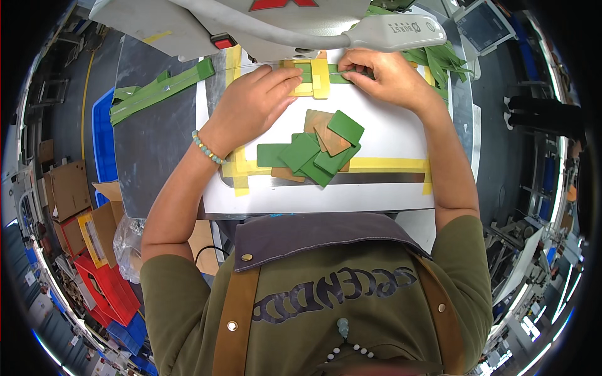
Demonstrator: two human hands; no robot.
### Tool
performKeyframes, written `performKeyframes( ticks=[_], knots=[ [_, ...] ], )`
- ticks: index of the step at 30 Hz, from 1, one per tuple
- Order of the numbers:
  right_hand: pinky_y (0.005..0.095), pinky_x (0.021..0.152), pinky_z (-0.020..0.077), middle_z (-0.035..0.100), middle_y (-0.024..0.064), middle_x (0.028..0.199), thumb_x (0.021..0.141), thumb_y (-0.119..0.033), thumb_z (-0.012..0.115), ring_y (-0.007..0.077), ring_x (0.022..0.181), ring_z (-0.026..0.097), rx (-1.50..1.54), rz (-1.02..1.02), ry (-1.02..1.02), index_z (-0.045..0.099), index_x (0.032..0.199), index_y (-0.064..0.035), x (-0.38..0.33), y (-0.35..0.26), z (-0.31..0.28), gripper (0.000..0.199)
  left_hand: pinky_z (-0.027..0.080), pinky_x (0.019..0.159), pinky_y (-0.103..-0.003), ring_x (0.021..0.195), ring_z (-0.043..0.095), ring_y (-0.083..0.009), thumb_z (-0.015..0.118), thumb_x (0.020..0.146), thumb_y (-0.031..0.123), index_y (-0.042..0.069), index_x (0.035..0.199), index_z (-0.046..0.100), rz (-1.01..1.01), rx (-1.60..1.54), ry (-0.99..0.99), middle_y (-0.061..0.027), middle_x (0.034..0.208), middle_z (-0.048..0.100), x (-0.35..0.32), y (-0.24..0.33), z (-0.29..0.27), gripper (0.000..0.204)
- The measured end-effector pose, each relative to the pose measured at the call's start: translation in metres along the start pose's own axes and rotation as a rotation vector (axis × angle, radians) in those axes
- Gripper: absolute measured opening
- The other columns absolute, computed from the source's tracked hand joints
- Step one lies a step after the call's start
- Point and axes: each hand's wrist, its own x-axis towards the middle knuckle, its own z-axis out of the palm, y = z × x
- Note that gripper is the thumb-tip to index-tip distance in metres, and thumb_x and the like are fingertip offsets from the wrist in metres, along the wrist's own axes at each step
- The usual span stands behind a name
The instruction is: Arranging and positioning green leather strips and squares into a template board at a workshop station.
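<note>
The left grip (254, 100) lies at the edge of the yellow jig (320, 86), apparently clasping nothing; light, steady pressure should serve best. Within the jig and beyond its right side shows a flat green strip (335, 78). The right grip (390, 79) curls there; whether it pinches, I cannot tell.

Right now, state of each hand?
Left hand: fingers at the yellow frame, grip can't be told.
Right hand: fingers curled at the green strip, grip can't be told.
</note>
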Motion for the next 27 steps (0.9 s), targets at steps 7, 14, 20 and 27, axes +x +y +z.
performKeyframes(
  ticks=[7,14,20,27],
  knots=[
    [0.0395,0.09,0.0537,0.071,0.0083,0.11,0.087,-0.01,0.07,0.0296,0.101,0.066,-0.076,-0.235,0.182,0.072,0.106,-0.0038,0.002,-0.002,0.008,0.02,0.055,0.076,-0.035,0.085,0.062,-0.0246,0.073,0.087,0.013,0.001,0.116,0.067,0.008,0.017,0.015,-0.0057,0.122,0.068,0.002,0.002,-0.002,0.032],
    [0.0406,0.092,0.0511,0.069,0.0048,0.126,0.089,-0.008,0.068,0.0261,0.113,0.064,-0.139,-0.402,0.097,0.071,0.117,-0.0056,0.006,-0.011,0.028,0.029,0.056,0.077,-0.036,0.092,0.067,-0.0259,0.074,0.086,0.008,0.0,0.116,0.067,0.011,0.028,0.054,-0.0096,0.119,0.068,0.0,0.005,-0.009,0.032],
    [0.0397,0.091,0.0521,0.071,0.0027,0.125,0.089,-0.009,0.069,0.0241,0.114,0.064,-0.161,-0.437,0.114,0.071,0.118,-0.0058,0.006,-0.007,0.032,0.03,0.057,0.08,-0.036,0.095,0.068,-0.0272,0.075,0.084,0.006,-0.001,0.117,0.067,-0.039,0.026,0.035,-0.0118,0.118,0.07,-0.008,0.002,-0.023,0.034],
    [0.0389,0.092,0.0521,0.07,0.0026,0.125,0.09,-0.012,0.068,0.0239,0.115,0.063,-0.184,-0.453,0.109,0.071,0.12,-0.0068,0.007,-0.003,0.037,0.031,0.053,0.093,-0.038,0.107,0.064,-0.0307,0.077,0.083,0.008,0.0,0.126,0.066,-0.082,-0.091,0.037,-0.0112,0.131,0.067,-0.013,0.001,-0.016,0.046]
  ],
)
